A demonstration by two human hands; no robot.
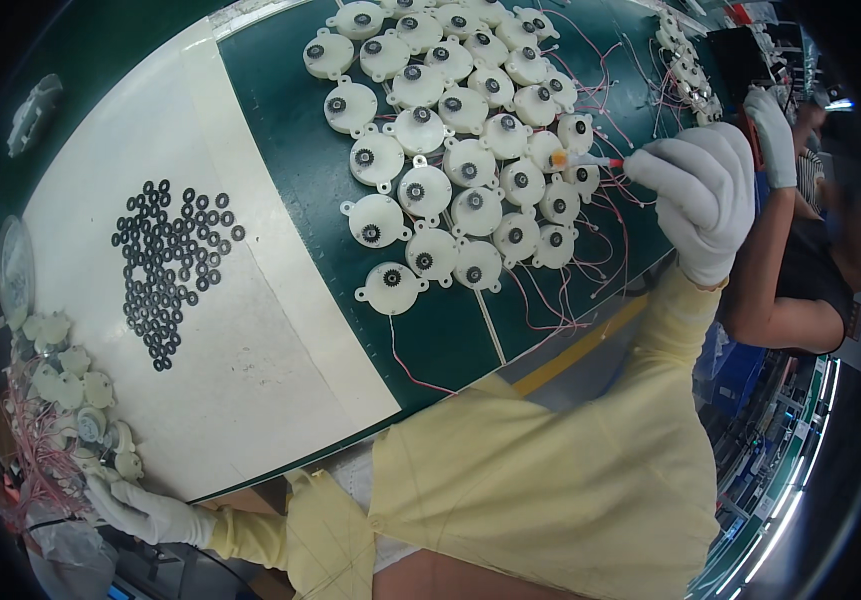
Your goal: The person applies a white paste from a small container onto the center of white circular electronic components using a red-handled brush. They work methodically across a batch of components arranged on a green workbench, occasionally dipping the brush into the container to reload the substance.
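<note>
My right hand (pixel 695 195), in a white glove, pinches a thin brush-like stick (pixel 590 161) with an orange tip and a red section near the fingers. Its tip is over the right side of a group of round cream gear motors (pixel 470 172). Each motor has a small dark gear on top, and pink and white wires trail from the right-hand ones. My left hand (pixel 155 513), also gloved, is low at the left with fingers stretched beside a heap of similar motors (pixel 80 390); nothing shows in its grip.
Many small black rings (pixel 165 260) lie spread on the white board (pixel 260 330). A green mat (pixel 280 60) lies under the motors. More motors (pixel 690 75) are at the far right, where a co-worker's gloved hand (pixel 772 135) and bare arm reach in. A clear round dish (pixel 15 265) is at the left edge.
</note>
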